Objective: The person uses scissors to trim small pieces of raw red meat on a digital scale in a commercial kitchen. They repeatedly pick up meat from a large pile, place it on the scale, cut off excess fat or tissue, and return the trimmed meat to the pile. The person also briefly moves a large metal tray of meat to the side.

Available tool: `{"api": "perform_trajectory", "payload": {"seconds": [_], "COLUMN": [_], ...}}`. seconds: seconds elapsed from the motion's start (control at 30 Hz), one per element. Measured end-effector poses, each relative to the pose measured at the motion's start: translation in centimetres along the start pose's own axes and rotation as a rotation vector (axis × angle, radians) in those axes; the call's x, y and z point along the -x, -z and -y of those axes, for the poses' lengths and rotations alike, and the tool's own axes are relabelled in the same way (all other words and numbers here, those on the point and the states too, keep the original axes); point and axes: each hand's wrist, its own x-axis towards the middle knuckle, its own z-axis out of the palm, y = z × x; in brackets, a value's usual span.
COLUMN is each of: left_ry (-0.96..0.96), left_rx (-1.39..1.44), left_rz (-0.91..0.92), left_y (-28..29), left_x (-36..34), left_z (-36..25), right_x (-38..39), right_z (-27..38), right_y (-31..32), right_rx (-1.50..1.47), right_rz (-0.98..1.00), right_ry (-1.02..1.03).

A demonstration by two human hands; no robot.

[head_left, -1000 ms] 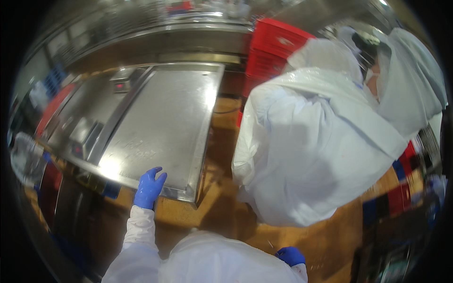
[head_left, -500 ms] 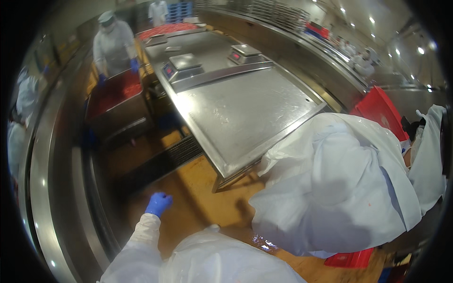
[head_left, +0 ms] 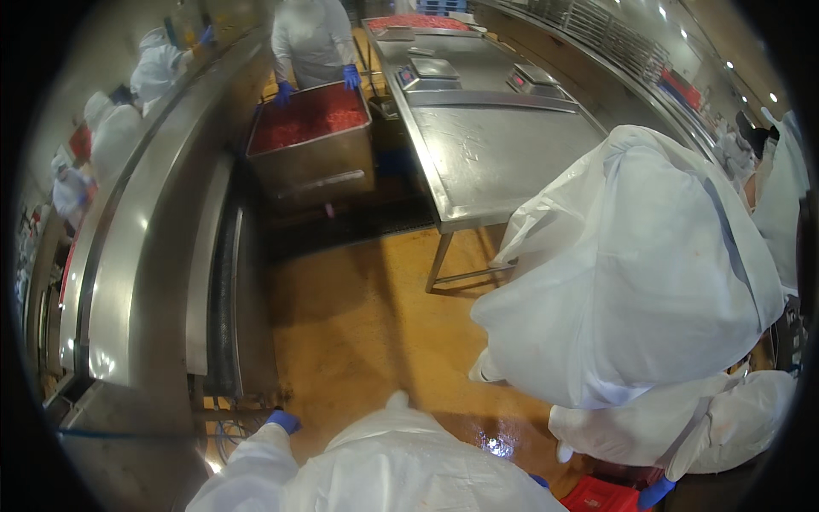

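Observation:
My left hand (head_left: 284, 421), in a blue glove, hangs low beside my white gown (head_left: 392, 461), near the end of the long steel conveyor frame (head_left: 128, 299). Its fingers look curled together and nothing shows in them. Of my right hand (head_left: 539, 480) only a sliver of blue glove peeks out at the right edge of my gown; its fingers are hidden. Ahead, a steel tub (head_left: 311, 166) holds red ground meat (head_left: 311, 128), and a co-worker in white (head_left: 311, 38) has both blue-gloved hands on its far rim.
A steel table (head_left: 503, 136) with two scales (head_left: 431, 75) stands ahead. Close on my right a co-worker in a white gown (head_left: 648, 282) bends over. At lower right another person's gloved hand (head_left: 657, 492) is at a red crate (head_left: 601, 495). The orange floor (head_left: 358, 307) has a wet patch.
My view has swung left and I have moved forward. My left hand has dropped lower and back toward my side. Another white-sleeved person and a gloved hand at the red crate now show.

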Motion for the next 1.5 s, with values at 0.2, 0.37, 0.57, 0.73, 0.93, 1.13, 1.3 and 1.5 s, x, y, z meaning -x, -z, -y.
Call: {"api": "perform_trajectory", "payload": {"seconds": [0.2,0.37,0.57,0.73,0.93,1.13,1.3,1.5], "left_ry": [-0.066,0.121,0.070,-0.042,-0.103,-0.209,-0.135,-0.253], "left_rx": [-0.052,0.517,0.815,0.411,0.409,0.387,0.579,0.357], "left_rz": [-0.132,-0.221,-0.290,-0.343,-0.361,-0.482,-0.415,-0.543], "left_y": [-4.5,-3.9,-9.1,-21.7,-31.2,-38.9,-38.3,-34.2], "left_x": [3.3,9.6,13.8,13.6,15.7,14.8,13.6,13.7], "left_z": [0.0,-10.0,-12.8,-9.6,-9.5,-4.2,-6.0,-3.8], "right_x": [-0.1,2.9,4.8,3.1,8.9,14.6,19.5,23.4], "right_z": [-0.5,-1.4,-1.7,-0.6,7.4,16.3,20.5,24.7], "right_y": [-0.3,3.2,6.6,7.6,10.5,8.2,5.0,4.3], "right_rx": [0.111,0.058,0.080,0.133,-0.198,-0.514,-0.434,-0.788], "right_rz": [0.103,0.037,-0.094,-0.146,0.143,0.428,0.535,0.395], "right_ry": [0.120,0.182,0.249,0.532,0.882,1.183,1.289,1.377]}}
